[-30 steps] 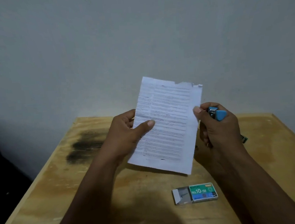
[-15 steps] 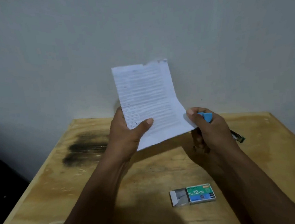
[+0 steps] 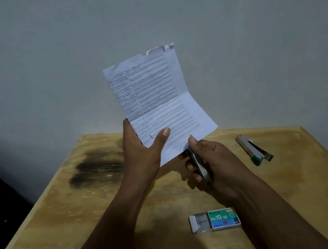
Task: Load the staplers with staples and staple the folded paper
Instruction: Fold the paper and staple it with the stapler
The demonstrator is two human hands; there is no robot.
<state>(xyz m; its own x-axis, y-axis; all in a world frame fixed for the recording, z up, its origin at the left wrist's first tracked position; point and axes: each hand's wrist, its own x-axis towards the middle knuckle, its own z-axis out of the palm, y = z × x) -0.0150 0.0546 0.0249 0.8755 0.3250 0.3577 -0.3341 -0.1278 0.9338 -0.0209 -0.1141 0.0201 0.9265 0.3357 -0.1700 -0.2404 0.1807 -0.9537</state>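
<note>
The left hand (image 3: 141,151) pinches the printed paper (image 3: 155,101) at its lower edge, sheet rising above the grip; the right hand (image 3: 211,160) clasps a stapler (image 3: 198,165) just beneath the paper's lower corner; a second stapler (image 3: 254,149) lies right of it on the desk (image 3: 68,210); staple box (image 3: 215,219) nearer, bare wood around.

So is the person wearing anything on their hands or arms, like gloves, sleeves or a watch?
No. Both forearms are bare right down to the bottom edge of the picture, with no sleeve in view. The left hand and the right hand have no gloves, and no rings, watch or bracelet show. The thumbnails are short and unpainted.
</note>
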